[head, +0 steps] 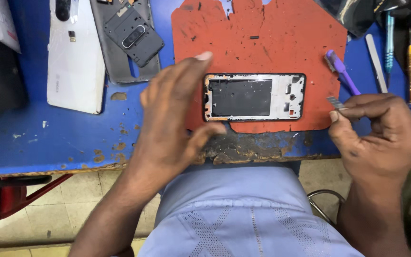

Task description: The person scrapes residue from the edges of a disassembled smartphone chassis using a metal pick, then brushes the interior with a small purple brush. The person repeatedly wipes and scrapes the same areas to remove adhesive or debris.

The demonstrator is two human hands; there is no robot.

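The phone frame (pixel 254 97) lay flat on the red mat (pixel 262 43) near the middle of the blue table (pixel 63 143), its long side running from 9 to 3 o'clock, with the near edge just above the worn lip of the table. Your left hand (pixel 172 114) stood open and cupped at the frame's 9 o'clock end, thumb reaching toward its lower corner and fingers arched above the upper one; whether they quite touched it was hard to tell. Your right hand (pixel 381 133) was closed in a pinch on a small thin metal blade (pixel 335 102), well off to the frame's 3 o'clock side. The frame looked light, thin and fairly stiff, yet likely to twist or crack if pressed in the middle, so the outer rim at the short ends seemed the safer place to hold it. The blade looked slim, slippery and easy to drop. A purple brush (pixel 341 71) lay at 1 o'clock of the frame, and a white back cover (pixel 74 62) and a grey phone shell (pixel 124 43) lay at 10 o'clock.
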